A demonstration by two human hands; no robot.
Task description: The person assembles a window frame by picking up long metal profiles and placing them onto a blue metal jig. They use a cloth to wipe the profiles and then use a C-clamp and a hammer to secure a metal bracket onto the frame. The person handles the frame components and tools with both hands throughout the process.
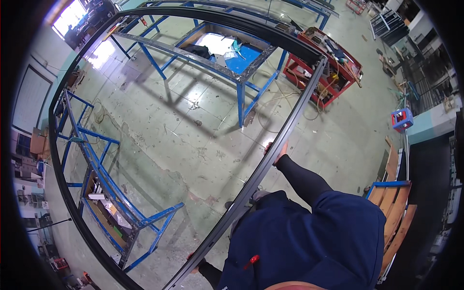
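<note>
A large rectangular frame of dark metal profile (248,190), like a window or door frame, is held up in front of me, its long near bar running slantwise past my body. My right hand (280,152) is wrapped round this bar partway up, with some fingers hidden behind the metal. Lower down, my left hand (194,262) grips the same bar, mostly covered by it. Through the frame's opening show the tiled floor and blue workbenches.
A blue steel workbench (240,99) with dark things and papers on it stands ahead. Another blue bench (104,171) is at left. A red tool cart (295,72) stands at the far right, hoses on the floor beside it. Wooden planks (394,208) lean at right.
</note>
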